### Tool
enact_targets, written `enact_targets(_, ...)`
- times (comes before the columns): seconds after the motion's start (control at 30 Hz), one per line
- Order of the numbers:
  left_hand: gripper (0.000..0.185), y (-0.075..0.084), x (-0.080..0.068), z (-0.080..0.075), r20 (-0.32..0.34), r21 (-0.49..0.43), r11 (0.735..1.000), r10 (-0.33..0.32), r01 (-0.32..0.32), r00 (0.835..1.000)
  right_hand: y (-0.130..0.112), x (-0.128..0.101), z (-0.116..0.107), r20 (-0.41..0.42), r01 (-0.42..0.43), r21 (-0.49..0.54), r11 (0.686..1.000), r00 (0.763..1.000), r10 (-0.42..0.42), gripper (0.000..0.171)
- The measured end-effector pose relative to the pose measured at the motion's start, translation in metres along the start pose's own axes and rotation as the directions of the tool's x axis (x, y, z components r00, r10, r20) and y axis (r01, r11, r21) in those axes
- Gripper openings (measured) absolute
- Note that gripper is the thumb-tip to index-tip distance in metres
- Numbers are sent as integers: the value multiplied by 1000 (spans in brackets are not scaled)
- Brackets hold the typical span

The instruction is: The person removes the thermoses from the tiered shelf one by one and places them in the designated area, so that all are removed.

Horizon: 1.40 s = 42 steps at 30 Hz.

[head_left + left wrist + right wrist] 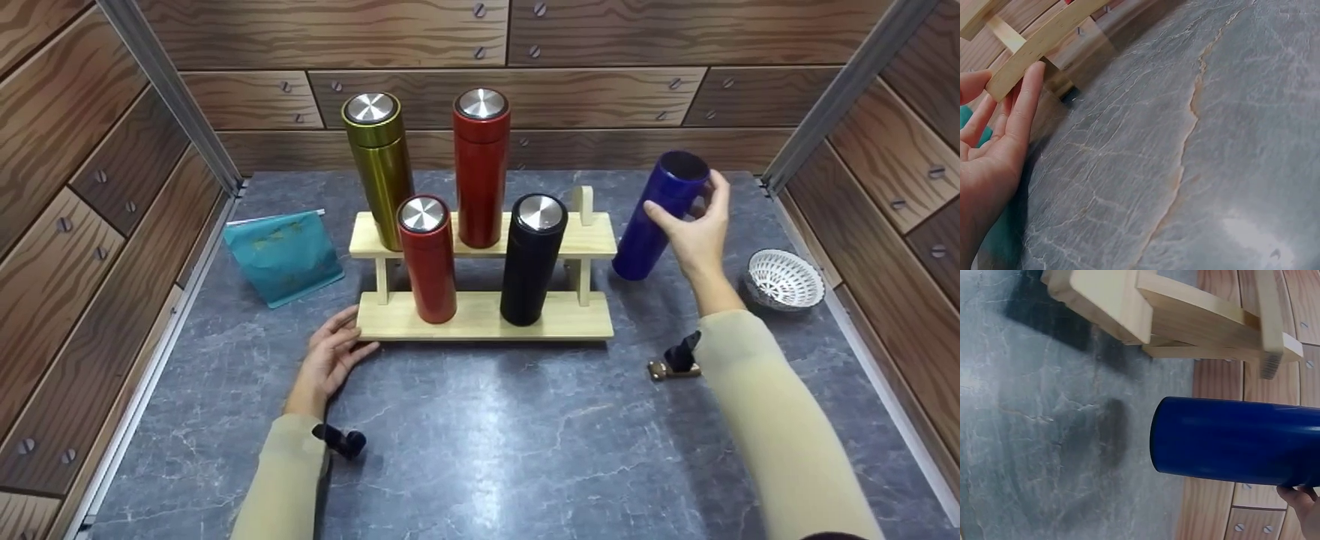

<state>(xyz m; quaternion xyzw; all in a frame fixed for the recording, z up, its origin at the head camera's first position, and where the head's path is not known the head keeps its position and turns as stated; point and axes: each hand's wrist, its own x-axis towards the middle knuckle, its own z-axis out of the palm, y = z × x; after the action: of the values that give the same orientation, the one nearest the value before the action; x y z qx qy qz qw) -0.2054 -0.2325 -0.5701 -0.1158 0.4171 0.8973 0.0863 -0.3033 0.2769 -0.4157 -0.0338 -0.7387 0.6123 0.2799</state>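
Note:
My right hand [699, 236] grips a dark blue thermos flask [643, 238] near its top, right of a two-tier wooden rack [480, 330]. The flask leans slightly, and in the right wrist view its base hangs above the tabletop. At the rack's left end, my left hand [334, 356] pinches the lower shelf, thumb on one side and fingers beneath, as the left wrist view shows. On the upper shelf stand a gold-green flask [386, 184] and a red flask [480, 180]. Another red flask [431, 274] and a black flask [531, 262] stand on the lower one.
A teal pouch [285, 259] lies left of the rack. Far right sits a small white woven basket [784, 280]. Wood-patterned panels [420, 97] wall in the grey marbled table [465, 442] at the back and sides.

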Motion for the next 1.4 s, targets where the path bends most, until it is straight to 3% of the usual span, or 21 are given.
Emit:
enact_targets(0.2,52,-2,0,-1,1,-3,1000,10,-10,1000,-8,-13,3,1,19,-14,1000,1000,-19,75)
enact_targets(0.47,50,-4,1,-1,23,10,999,32,-32,999,3,-18,7,2,8,-18,1000,1000,-8,74)
enact_targets(0.83,54,-2,3,1,-9,-8,1000,-13,13,1000,17,-21,3,13,9,14,1000,1000,-9,75)
enact_targets(1.2,47,0,2,-2,-18,-25,999,-22,22,1000,14,-28,-8,117,23,-28,999,993,-20,86)
enact_targets(1.4,43,-2,2,0,-22,-42,999,-23,22,999,8,-28,-19,141,22,-9,1000,990,-20,80)
